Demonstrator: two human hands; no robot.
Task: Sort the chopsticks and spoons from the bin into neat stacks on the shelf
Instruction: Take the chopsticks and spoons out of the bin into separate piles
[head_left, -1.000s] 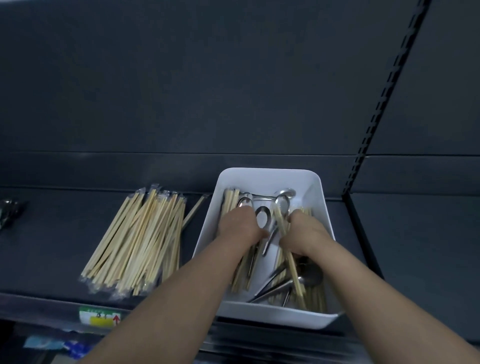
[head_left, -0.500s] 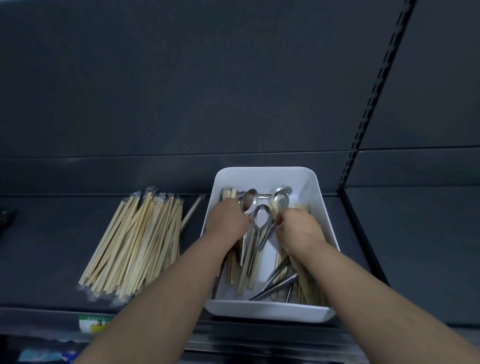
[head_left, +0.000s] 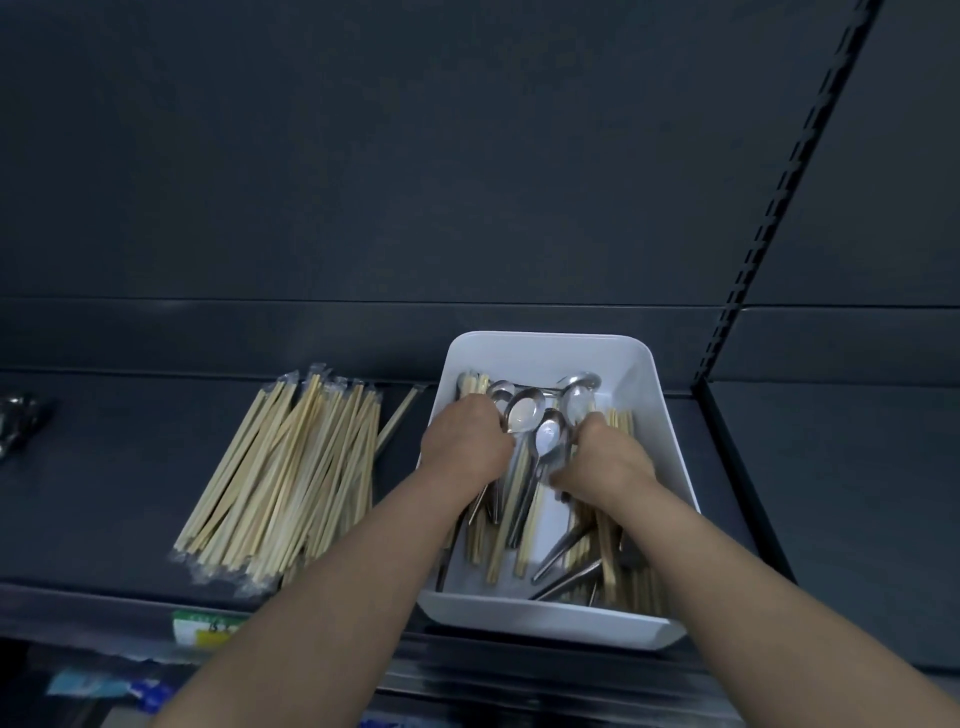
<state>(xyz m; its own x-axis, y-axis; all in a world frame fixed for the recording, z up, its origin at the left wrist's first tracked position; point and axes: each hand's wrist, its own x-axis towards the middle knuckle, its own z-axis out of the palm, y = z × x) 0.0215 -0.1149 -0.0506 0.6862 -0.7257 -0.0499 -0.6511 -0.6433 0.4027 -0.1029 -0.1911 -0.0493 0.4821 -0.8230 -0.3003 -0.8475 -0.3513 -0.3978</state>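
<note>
**Inspector:** Shelf condition?
**Assistant:** The dark shelf (head_left: 104, 493) carries a fanned stack of wrapped chopsticks (head_left: 291, 478) on its left part. A white bin (head_left: 550, 348) stands just beside the stack, to its right, reaching the front edge.
**Inspector:** Hands?
**Assistant:** Both are inside the bin, apart. The left hand (head_left: 465, 444) is knuckles-up over the left-side contents, the right hand (head_left: 605, 460) likewise on the right. The fingers curl under, out of sight, so I cannot tell what either grips.
**Inspector:** Contents?
**Assistant:** Loose chopsticks (head_left: 496, 556) lie lengthwise with metal spoons (head_left: 523, 413) mixed in, several bowls showing between the hands. There is a price label (head_left: 202, 626) on the front rail.
</note>
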